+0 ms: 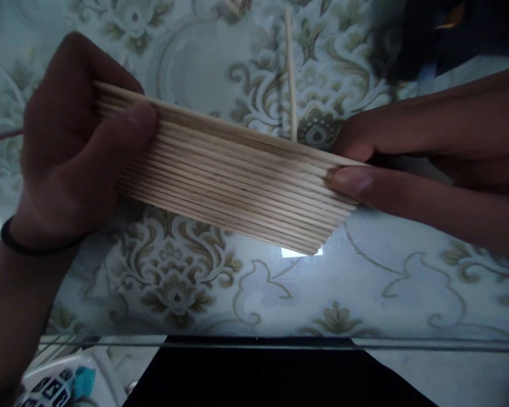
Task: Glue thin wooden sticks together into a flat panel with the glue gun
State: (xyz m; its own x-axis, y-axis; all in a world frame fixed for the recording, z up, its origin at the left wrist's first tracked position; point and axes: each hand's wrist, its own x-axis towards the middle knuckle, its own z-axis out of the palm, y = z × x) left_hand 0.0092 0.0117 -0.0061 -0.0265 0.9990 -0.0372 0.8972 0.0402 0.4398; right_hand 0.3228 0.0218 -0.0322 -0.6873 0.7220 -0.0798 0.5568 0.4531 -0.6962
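A flat row of several thin wooden sticks [229, 169] is held side by side above a glass-topped table [365, 294]. My left hand [76, 147] grips the left end, thumb pressed on top and fingers curled behind. My right hand [415, 164] pinches the right end between thumb and fingers. A black band circles my left wrist. One loose stick [290, 68] lies on the table behind the row, pointing away from me.
The table top shows a pale floral pattern under glass; its near edge [254, 341] runs across the bottom. A white object with dark keys [55, 387] sits at the lower left. A dark shape [445, 34] lies at the top right.
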